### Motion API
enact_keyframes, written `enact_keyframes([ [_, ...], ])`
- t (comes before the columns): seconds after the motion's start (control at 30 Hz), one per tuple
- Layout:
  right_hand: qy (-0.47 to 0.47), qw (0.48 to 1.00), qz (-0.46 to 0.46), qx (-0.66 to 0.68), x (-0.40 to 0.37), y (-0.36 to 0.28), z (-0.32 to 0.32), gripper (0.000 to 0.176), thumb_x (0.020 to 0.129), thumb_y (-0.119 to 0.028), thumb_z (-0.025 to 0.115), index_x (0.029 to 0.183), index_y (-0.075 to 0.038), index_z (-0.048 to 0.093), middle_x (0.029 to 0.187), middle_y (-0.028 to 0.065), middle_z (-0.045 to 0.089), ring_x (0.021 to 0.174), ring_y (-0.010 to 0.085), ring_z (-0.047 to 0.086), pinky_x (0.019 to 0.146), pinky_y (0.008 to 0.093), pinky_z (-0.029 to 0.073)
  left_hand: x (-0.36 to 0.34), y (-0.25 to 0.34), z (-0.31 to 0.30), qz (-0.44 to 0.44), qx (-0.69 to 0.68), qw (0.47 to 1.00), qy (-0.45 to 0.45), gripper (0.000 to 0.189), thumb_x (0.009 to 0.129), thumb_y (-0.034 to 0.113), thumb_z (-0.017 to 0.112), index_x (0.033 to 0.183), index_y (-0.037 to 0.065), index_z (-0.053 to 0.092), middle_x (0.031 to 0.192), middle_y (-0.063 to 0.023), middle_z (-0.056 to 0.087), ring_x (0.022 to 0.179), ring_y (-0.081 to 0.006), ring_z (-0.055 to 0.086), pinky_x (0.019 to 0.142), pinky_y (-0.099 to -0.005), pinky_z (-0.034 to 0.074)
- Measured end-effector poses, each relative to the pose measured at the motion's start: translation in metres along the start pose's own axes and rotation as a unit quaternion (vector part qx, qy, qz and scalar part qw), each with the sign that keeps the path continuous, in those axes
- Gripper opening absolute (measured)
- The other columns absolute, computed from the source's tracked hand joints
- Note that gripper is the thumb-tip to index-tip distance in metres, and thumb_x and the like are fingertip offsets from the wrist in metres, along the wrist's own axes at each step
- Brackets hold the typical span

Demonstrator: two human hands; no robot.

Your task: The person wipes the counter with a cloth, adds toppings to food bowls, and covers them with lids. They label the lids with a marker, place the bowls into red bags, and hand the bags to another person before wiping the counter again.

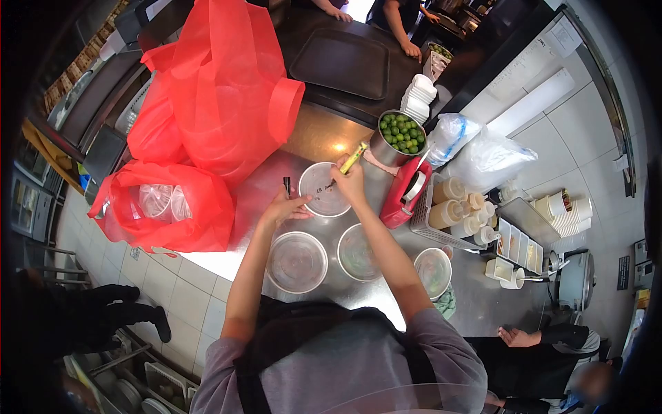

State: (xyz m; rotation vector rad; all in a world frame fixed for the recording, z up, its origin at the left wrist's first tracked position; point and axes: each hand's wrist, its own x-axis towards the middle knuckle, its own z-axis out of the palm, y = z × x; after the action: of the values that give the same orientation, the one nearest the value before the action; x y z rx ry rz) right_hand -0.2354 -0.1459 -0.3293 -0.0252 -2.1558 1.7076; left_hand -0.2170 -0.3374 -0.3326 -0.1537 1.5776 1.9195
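A yellow marker point(354, 158) is in my right hand point(348, 181), its tip down at a round lidded container point(318, 203) that bears dark writing. My left hand point(283, 208) touches that container's left edge with its fingers, and a black cap point(287, 185) sticks up from between them. Nearer to me on the steel counter point(324, 297) stand more round containers with clear lids: one at the left point(297, 262), one in the middle point(357, 254) partly behind my right forearm, and one at the right point(432, 273).
Red bags point(227, 83) fill the left side. Beyond the containers are a pot of green limes point(402, 134), a red tape dispenser point(407, 191) and a basket of sauce bottles point(447, 214). A dark tray point(340, 63) lies farther off. Other people stand around.
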Motion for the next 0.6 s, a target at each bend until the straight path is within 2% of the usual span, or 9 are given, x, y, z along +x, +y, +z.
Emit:
enact_keyframes([
  [0.03, -0.011, 0.999, 0.011, 0.037, 0.003, 0.003, -0.003, 0.014, 0.069, -0.005, 0.06, 0.067, -0.004, 0.046, 0.057, 0.0023, 0.048, 0.053, 0.0084, 0.045, 0.05, 0.0265, 0.037, 0.001, -0.001, -0.001, 0.001, 0.001, 1.0, -0.001, 0.048, 0.075, 0.019, 0.073, 0.094, 0.004, 0.031, 0.076, -0.0132, 0.056, 0.066, -0.0259, 0.064, 0.059, -0.0343, 0.057],
  [0.13, -0.001, 0.999, 0.012, -0.041, 0.006, 0.003, -0.012, 0.016, 0.069, -0.006, 0.062, 0.066, -0.005, 0.046, 0.058, 0.001, 0.049, 0.054, 0.0075, 0.046, 0.05, 0.0254, 0.038, 0.007, -0.006, -0.005, -0.002, -0.001, 1.0, -0.01, 0.051, 0.075, 0.018, 0.072, 0.096, 0.004, 0.029, 0.076, -0.0138, 0.056, 0.065, -0.0259, 0.064, 0.059, -0.0346, 0.057],
  [0.2, -0.012, 0.999, 0.007, -0.033, 0.007, 0.008, -0.011, 0.018, 0.069, -0.006, 0.063, 0.065, -0.005, 0.046, 0.057, 0.0009, 0.048, 0.054, 0.0073, 0.046, 0.05, 0.0251, 0.038, 0.01, -0.007, -0.006, -0.005, -0.009, 1.0, -0.022, 0.057, 0.074, 0.015, 0.072, 0.1, 0.005, 0.023, 0.074, -0.0152, 0.054, 0.062, -0.0272, 0.063, 0.057, -0.0357, 0.057],
  [0.3, -0.022, 0.999, 0.013, -0.042, 0.006, 0.011, -0.011, 0.019, 0.068, -0.006, 0.063, 0.064, -0.004, 0.045, 0.056, 0.0014, 0.048, 0.054, 0.0072, 0.046, 0.05, 0.025, 0.038, 0.01, -0.007, -0.006, -0.007, -0.01, 1.0, -0.021, 0.057, 0.074, 0.014, 0.073, 0.1, 0.004, 0.023, 0.074, -0.015, 0.054, 0.062, -0.0272, 0.063, 0.057, -0.0357, 0.057],
  [0.4, -0.008, 0.999, 0.004, -0.047, 0.004, 0.0, -0.01, 0.019, 0.068, -0.006, 0.064, 0.064, -0.004, 0.046, 0.056, 0.0022, 0.049, 0.053, 0.0076, 0.046, 0.05, 0.0254, 0.039, 0.008, -0.006, -0.005, -0.003, 0.01, 1.0, -0.018, 0.041, 0.076, 0.02, 0.071, 0.093, 0.002, 0.038, 0.075, -0.0124, 0.058, 0.067, -0.0252, 0.065, 0.059, -0.0328, 0.057],
  [0.5, 0.006, 0.998, -0.002, -0.056, 0.004, -0.002, -0.01, 0.018, 0.068, -0.006, 0.063, 0.065, -0.003, 0.046, 0.056, 0.0029, 0.049, 0.054, 0.0078, 0.046, 0.051, 0.0256, 0.039, 0.013, -0.009, -0.008, -0.015, -0.023, 0.999, -0.033, 0.058, 0.074, 0.016, 0.073, 0.1, 0.004, 0.023, 0.074, -0.0144, 0.054, 0.062, -0.0274, 0.063, 0.057, -0.0356, 0.057],
  [0.6, 0.005, 0.998, -0.003, -0.062, 0.003, -0.004, -0.011, 0.017, 0.068, -0.005, 0.062, 0.065, -0.003, 0.045, 0.056, 0.0032, 0.049, 0.054, 0.008, 0.046, 0.052, 0.0256, 0.04, 0.012, -0.008, -0.007, -0.008, -0.012, 1.0, -0.025, 0.058, 0.073, 0.017, 0.074, 0.099, 0.004, 0.023, 0.073, -0.0139, 0.054, 0.062, -0.0279, 0.064, 0.057, -0.0351, 0.057],
])
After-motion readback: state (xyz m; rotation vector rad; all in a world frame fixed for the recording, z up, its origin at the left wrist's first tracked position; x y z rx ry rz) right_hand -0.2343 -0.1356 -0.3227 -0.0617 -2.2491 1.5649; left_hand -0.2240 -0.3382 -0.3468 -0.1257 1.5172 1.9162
